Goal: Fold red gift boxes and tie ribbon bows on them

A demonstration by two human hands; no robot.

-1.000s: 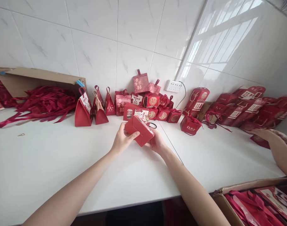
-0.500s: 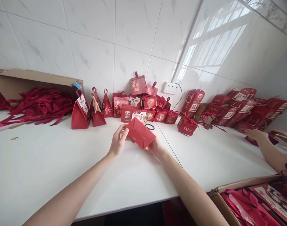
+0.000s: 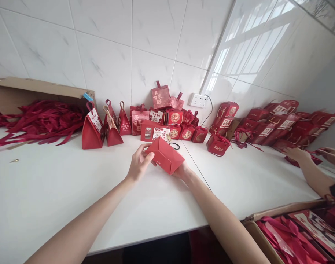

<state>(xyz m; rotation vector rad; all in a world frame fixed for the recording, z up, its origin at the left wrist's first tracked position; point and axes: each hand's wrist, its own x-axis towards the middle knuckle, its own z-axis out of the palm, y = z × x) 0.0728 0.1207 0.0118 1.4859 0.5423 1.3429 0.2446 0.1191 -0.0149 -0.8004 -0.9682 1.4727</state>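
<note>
Bright daylight, window glare on wall tiles (image 3: 247, 47), edges stretched.

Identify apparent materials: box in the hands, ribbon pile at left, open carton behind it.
Red box: likely coated paperboard, satin finish; crisp folds and flat panels suggest it.
Ribbon pile: probably woven synthetic, satiny; limp, tangled strips with soft sheen. Exact fibre can't be told.
Open carton: looks like plain corrugated cardboard, matte; brown, stiff flap with worn edge.
</note>
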